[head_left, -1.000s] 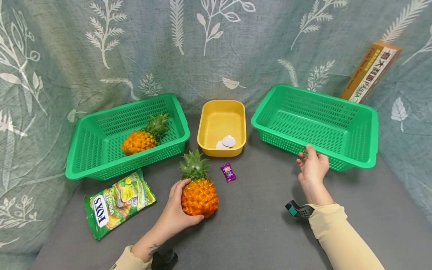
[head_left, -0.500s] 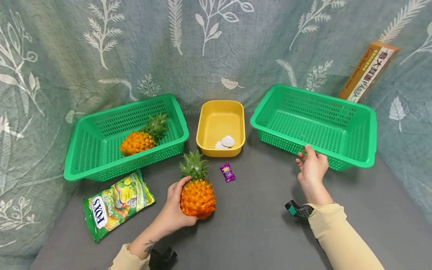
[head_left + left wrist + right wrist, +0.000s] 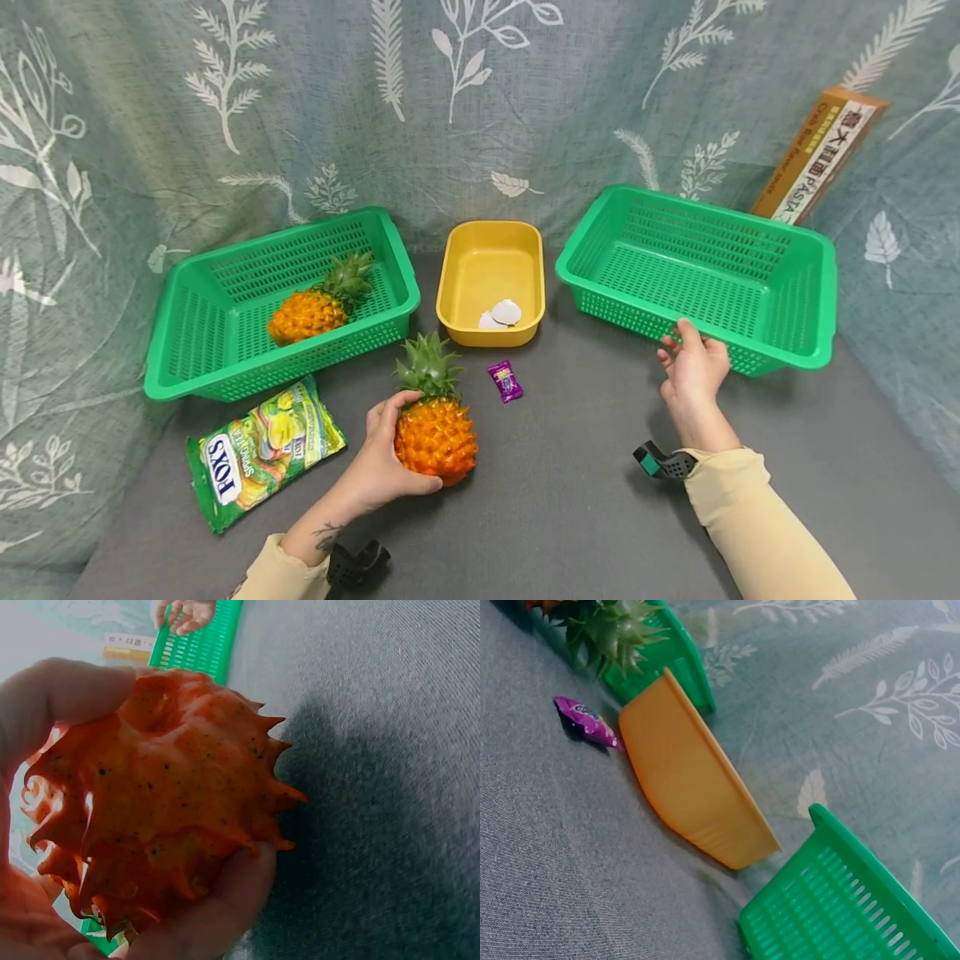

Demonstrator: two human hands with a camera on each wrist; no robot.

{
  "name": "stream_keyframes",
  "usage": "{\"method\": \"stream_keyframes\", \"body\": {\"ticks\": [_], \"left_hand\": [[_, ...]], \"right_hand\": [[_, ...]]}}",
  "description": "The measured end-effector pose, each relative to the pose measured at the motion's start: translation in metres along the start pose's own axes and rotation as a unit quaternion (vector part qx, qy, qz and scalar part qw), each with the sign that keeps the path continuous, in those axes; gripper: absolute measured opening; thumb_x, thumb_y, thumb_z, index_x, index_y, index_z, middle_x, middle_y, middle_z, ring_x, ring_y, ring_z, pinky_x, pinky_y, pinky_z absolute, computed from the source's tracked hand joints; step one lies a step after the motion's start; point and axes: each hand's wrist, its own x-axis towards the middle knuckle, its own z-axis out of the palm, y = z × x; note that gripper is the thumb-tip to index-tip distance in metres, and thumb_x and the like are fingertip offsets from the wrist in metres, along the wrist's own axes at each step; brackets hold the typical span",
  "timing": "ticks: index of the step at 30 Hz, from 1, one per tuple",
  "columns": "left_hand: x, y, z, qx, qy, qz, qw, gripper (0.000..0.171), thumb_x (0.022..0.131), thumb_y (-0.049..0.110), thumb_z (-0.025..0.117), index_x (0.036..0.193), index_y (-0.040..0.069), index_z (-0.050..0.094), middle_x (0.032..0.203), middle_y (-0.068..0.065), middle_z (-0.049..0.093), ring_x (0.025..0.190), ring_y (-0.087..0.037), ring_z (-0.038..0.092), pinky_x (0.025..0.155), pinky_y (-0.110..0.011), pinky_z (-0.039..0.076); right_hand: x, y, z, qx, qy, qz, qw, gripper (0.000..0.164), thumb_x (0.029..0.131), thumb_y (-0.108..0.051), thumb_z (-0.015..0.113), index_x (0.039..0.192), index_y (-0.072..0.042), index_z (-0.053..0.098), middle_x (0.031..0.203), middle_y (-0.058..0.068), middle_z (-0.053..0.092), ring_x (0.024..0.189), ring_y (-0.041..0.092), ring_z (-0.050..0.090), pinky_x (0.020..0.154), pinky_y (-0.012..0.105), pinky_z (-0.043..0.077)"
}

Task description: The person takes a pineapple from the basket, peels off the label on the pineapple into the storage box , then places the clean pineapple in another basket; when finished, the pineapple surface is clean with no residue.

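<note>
My left hand (image 3: 390, 454) grips an orange pineapple (image 3: 437, 442) with a green leafy crown, fingers on its left side and thumb at its lower end. In the left wrist view, the spiky body of this pineapple (image 3: 172, 787) fills the grasp. My right hand (image 3: 696, 375) is at the front wall of the right green basket (image 3: 697, 321), fingers loosely bent, holding nothing; whether it touches the basket I cannot tell. A second pineapple (image 3: 307, 317) lies in the left green basket (image 3: 300, 358). Just right of the held pineapple's crown is a small purple candy packet (image 3: 506, 382).
Between the baskets stands a yellow tub (image 3: 491, 337) with white disc-like pieces (image 3: 506, 312) inside. A green FOX'S candy bag (image 3: 266, 454) lies at the left. Behind the right basket, a pasta box (image 3: 821, 154) leans against the patterned curtain (image 3: 570, 125).
My left hand and the pineapple in it have shifted slightly to the left. My right hand stays at the right basket, and the other things look unmoved.
</note>
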Motion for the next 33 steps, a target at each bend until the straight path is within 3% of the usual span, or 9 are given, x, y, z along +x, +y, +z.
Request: {"method": "stream_keyframes", "body": {"ticks": [10,15,19,24,28,33], "left_hand": [[-0.011,0.010,-0.015,0.018,-0.034,0.022,0.9990,0.098,0.053,0.011,0.087,0.132,0.020,0.029,0.134,-0.023,0.013,0.118,-0.041,0.025,0.083,-0.050,0.042],[-0.018,0.021,-0.026,-0.006,-0.038,0.057,0.9977,0.097,0.052,0.010,0.087,0.131,0.017,0.030,0.133,-0.022,0.014,0.119,-0.039,0.020,0.084,-0.050,0.040],[-0.021,0.033,-0.040,-0.003,-0.022,0.104,0.9944,0.097,0.052,0.010,0.087,0.130,0.015,0.030,0.130,-0.021,0.019,0.118,-0.037,0.023,0.084,-0.051,0.039],[-0.019,0.052,-0.072,0.000,0.014,0.135,0.9907,0.099,0.054,0.002,0.085,0.133,0.010,0.025,0.131,-0.020,0.020,0.118,-0.035,0.026,0.088,-0.050,0.036],[-0.009,0.061,-0.108,0.000,0.058,0.113,0.9919,0.099,0.059,-0.005,0.080,0.136,0.014,0.020,0.134,-0.018,0.015,0.121,-0.036,0.020,0.088,-0.045,0.032],[0.012,0.056,-0.161,0.035,0.100,0.079,0.9913,0.100,0.066,-0.005,0.077,0.138,0.027,0.015,0.134,-0.019,0.009,0.120,-0.038,0.013,0.082,-0.040,0.029]], "right_hand": [[0.000,-0.002,0.001,0.006,0.004,0.003,1.000,0.017,0.093,-0.016,0.055,0.098,-0.010,0.040,0.089,0.003,0.046,0.061,0.008,0.049,0.048,0.018,0.039],[0.001,-0.002,0.000,0.002,0.005,0.000,1.000,0.017,0.093,-0.016,0.054,0.098,-0.010,0.039,0.090,0.003,0.045,0.062,0.008,0.049,0.048,0.018,0.040],[0.003,-0.002,0.001,-0.001,0.003,-0.006,1.000,0.014,0.093,-0.015,0.053,0.098,-0.011,0.040,0.089,0.003,0.045,0.061,0.007,0.049,0.048,0.018,0.039],[0.003,-0.002,0.002,-0.006,0.003,-0.009,1.000,0.012,0.093,-0.016,0.053,0.097,-0.011,0.042,0.089,0.002,0.045,0.061,0.007,0.049,0.048,0.018,0.039],[0.002,-0.001,0.002,-0.011,0.000,-0.006,1.000,0.014,0.093,-0.017,0.053,0.098,-0.011,0.041,0.090,0.003,0.045,0.062,0.007,0.049,0.049,0.018,0.039],[0.000,0.001,0.000,-0.019,-0.004,-0.006,1.000,0.014,0.094,-0.017,0.053,0.097,-0.011,0.041,0.091,0.002,0.045,0.063,0.007,0.049,0.050,0.018,0.039]]}}
